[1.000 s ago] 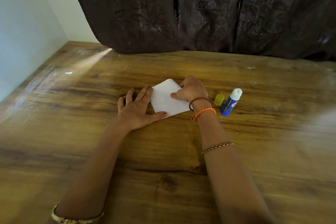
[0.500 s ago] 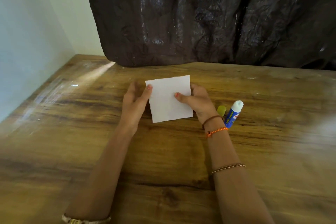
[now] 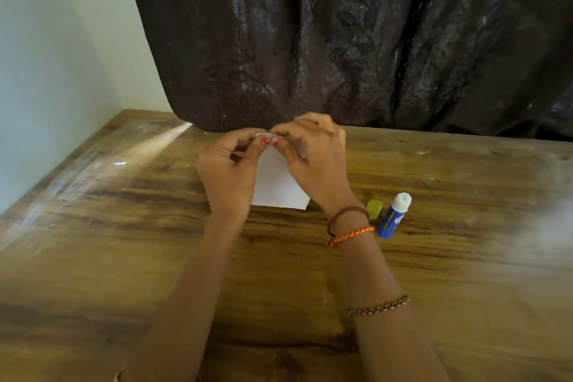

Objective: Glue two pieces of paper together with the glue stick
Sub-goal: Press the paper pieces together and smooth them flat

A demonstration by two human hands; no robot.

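since half a second ago the white paper (image 3: 277,184) has been lifted and tipped, so its far edge now sits up between the two hands while its near edge hangs close above the desk (image 3: 124,257); before, it was held flatter with a hand at each side. the left hand (image 3: 228,170) has its fingers curled, thumb and forefinger pinching the paper's top edge, and the right hand (image 3: 313,158) pinches the same edge just beside it, the red-painted nails of both grips almost touching. whether one sheet or two lies between the fingers cannot be told. to the right of the paper, near the right wrist, the glue stick (image 3: 394,215) lies uncapped on the desk, blue body with a white tip pointing far, and its yellow-green cap (image 3: 374,209) rests just beside it on the left. the right wrist carries a brown band (image 3: 344,217) and an orange braided thread (image 3: 350,236), with a beaded bracelet (image 3: 379,307) further down the forearm. a dark curtain (image 3: 341,40) hangs behind the far edge of the desk, and a pale wall (image 3: 46,71) stands at the left.
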